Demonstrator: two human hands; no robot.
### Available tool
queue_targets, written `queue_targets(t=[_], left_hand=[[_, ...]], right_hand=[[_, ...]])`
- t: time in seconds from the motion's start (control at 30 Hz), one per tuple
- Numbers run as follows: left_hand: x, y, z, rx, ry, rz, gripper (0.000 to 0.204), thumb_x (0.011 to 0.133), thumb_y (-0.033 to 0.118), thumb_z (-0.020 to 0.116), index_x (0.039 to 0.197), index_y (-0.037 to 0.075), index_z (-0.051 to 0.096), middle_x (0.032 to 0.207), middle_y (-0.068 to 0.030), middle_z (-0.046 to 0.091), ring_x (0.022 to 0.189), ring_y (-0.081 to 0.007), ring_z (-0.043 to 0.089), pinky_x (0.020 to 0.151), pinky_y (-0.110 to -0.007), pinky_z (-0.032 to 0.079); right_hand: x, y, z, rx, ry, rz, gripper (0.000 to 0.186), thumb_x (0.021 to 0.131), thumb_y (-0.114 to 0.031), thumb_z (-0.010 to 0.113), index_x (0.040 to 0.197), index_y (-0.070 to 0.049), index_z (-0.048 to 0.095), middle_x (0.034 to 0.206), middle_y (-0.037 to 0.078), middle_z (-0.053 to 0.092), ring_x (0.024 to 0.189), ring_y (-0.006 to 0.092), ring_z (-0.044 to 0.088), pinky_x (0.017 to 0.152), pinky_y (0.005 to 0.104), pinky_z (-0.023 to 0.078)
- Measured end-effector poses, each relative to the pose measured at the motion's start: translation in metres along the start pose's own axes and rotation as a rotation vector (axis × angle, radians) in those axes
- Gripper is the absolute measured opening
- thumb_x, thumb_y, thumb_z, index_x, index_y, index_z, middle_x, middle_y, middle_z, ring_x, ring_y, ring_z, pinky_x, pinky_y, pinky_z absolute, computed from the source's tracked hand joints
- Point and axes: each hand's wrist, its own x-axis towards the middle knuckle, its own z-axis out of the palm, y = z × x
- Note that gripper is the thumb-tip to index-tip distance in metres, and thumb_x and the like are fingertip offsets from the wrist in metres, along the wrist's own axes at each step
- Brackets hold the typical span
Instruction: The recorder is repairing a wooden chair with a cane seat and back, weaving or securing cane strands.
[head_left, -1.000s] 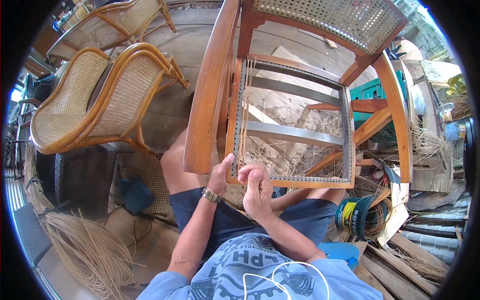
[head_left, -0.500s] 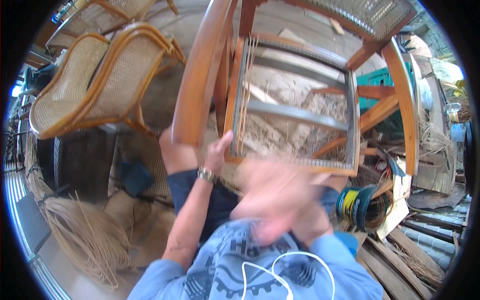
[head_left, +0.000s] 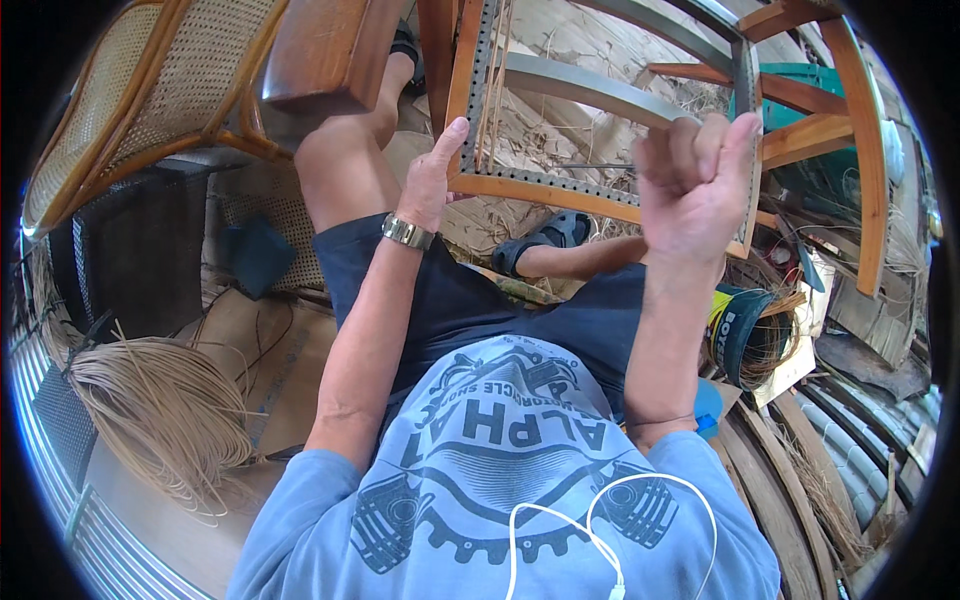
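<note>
A wooden chair frame [head_left: 560,193] with an open seat stands in front of me, small holes lining its seat rails. Several pale cane strands [head_left: 492,95] run along the left side of the opening. My left hand [head_left: 430,188], below a wristwatch [head_left: 407,232], grips the near left corner, thumb up along the rail. Over the near right corner is my right hand [head_left: 692,185], raised with its fingers curled in. A thin dark rod [head_left: 590,166] reaches left from this fist across the seat opening; its grip end is hidden in the fingers.
A rattan chair [head_left: 170,100] stands at the left, above a bundle of loose cane [head_left: 160,410]. At the right are a dark bucket [head_left: 742,335] holding cane coils, wooden planks [head_left: 765,480] and a green crate [head_left: 800,95]. Cane scraps litter the floor under the seat.
My right hand, blurred near my chest before, has moved up and right to the seat's near right corner. My left hand keeps its grip. The view has tilted down.
</note>
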Motion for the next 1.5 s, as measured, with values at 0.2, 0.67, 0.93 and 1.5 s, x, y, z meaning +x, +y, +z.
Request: queue_targets(t=[0.2,0.67,0.93,1.5], left_hand=[[0.0,0.005,0.001,0.04,0.009,-0.018,0.054,0.092,0.052,0.061,0.119,0.005,0.062,0.096,-0.0045,0.068,0.089,-0.0113,0.067,0.075,-0.03,0.057],[0.003,0.0,-0.002,0.108,0.083,0.063,0.047,0.093,0.049,0.063,0.069,0.01,0.053,0.069,0.0057,0.043,0.064,-0.0058,0.035,0.06,-0.025,0.026],[0.003,0.0,-0.005,0.157,0.068,-0.004,0.056,0.095,0.051,0.056,0.102,-0.002,0.069,0.096,-0.0074,0.069,0.09,-0.0125,0.063,0.088,-0.028,0.047],[0.001,0.002,-0.002,0.17,0.078,-0.016,0.058,0.094,0.052,0.055,0.104,-0.004,0.069,0.096,-0.0098,0.069,0.092,-0.0147,0.064,0.089,-0.029,0.048]], right_hand=[[-0.007,0.038,0.021,-0.125,-0.231,-0.067,0.059,0.107,-0.047,0.029,0.063,-0.009,0.037,0.053,-0.002,0.029,0.047,0.0092,0.022,0.047,0.0281,0.02],[-0.019,0.038,0.028,-0.506,-0.106,0.114,0.064,0.102,-0.061,0.024,0.061,-0.013,0.033,0.05,-0.005,0.026,0.046,0.0104,0.02,0.049,0.0302,0.018],[-0.018,0.046,0.027,-0.268,-0.191,0.146,0.065,0.101,-0.063,0.021,0.059,-0.014,0.033,0.051,-0.004,0.028,0.046,0.0116,0.021,0.052,0.0305,0.022],[-0.039,0.08,0.021,-0.502,-0.524,-0.243,0.027,0.095,-0.016,0.051,0.071,-0.004,0.048,0.06,0.007,0.042,0.049,0.0237,0.044,0.047,0.0342,0.039]])
